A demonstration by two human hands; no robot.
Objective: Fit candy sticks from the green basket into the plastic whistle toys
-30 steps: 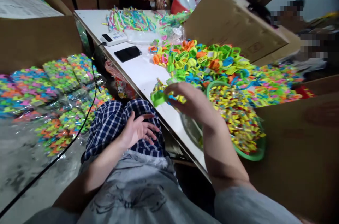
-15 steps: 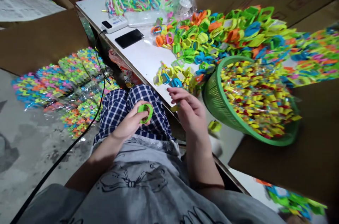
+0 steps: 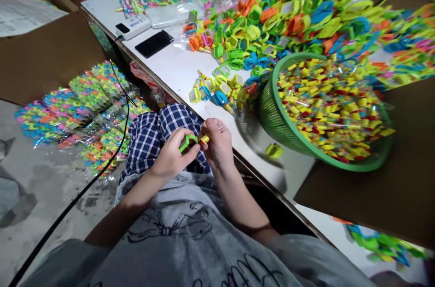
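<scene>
Over my lap, my left hand (image 3: 176, 153) is closed on a bright green plastic loop (image 3: 187, 142), its open middle turned toward the right. Close beside it, my right hand (image 3: 218, 144) pinches a small yellow tube (image 3: 204, 139) with a reddish end. The tube is at the loop's right edge; whether the two touch I cannot tell. On the table to the right lies a single yellow-green loop (image 3: 273, 151). A green basket (image 3: 268, 110) full of similar small yellow tubes (image 3: 326, 110) stands beyond it.
Coloured plastic loops (image 3: 253, 33) are heaped across the white table (image 3: 180, 60). A black phone (image 3: 154, 44) and a white power bank (image 3: 134, 26) lie at its left. A black cable (image 3: 102, 174) crosses at left, near bagged coloured pieces (image 3: 68, 108). Cardboard (image 3: 374, 201) stands at right.
My right hand has come left and down from the table edge to the green loop, bringing a yellow tube. My left hand has turned the loop. The view has shifted slightly.
</scene>
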